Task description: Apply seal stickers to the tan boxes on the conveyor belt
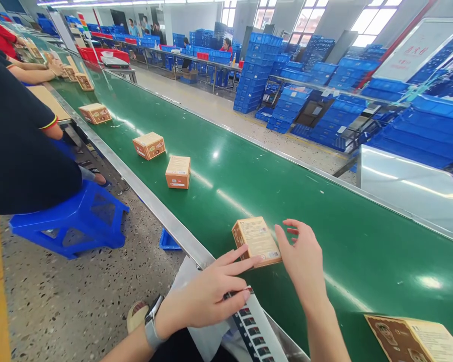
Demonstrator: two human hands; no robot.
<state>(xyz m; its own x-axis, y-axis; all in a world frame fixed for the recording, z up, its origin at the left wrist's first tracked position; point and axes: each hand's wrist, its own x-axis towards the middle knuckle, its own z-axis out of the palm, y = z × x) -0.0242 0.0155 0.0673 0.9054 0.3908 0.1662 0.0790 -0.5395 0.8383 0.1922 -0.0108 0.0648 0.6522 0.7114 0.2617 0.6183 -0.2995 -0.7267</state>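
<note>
A small brown-and-cream cardboard box (258, 239) lies on the green conveyor belt in front of me. My left hand (215, 291) stretches two fingers onto the box's near edge and corner. Between its thumb and curled fingers it grips a sticker sheet (253, 332) with a row of dark printed pictures, which hangs down over the belt's edge. Just right of the box is my right hand (300, 251), its thumb and fingers apart and nothing visible between them. The thumb is close to the box's side; whether it touches, I cannot tell.
Further up the conveyor belt (287, 196) stand several similar boxes, the nearest an orange-brown box (178, 173). Another carton (415, 337) lies at the lower right. A co-worker in a dark shirt (20, 136) sits on a blue stool (71, 216) at left. Blue crates (258, 70) are stacked beyond.
</note>
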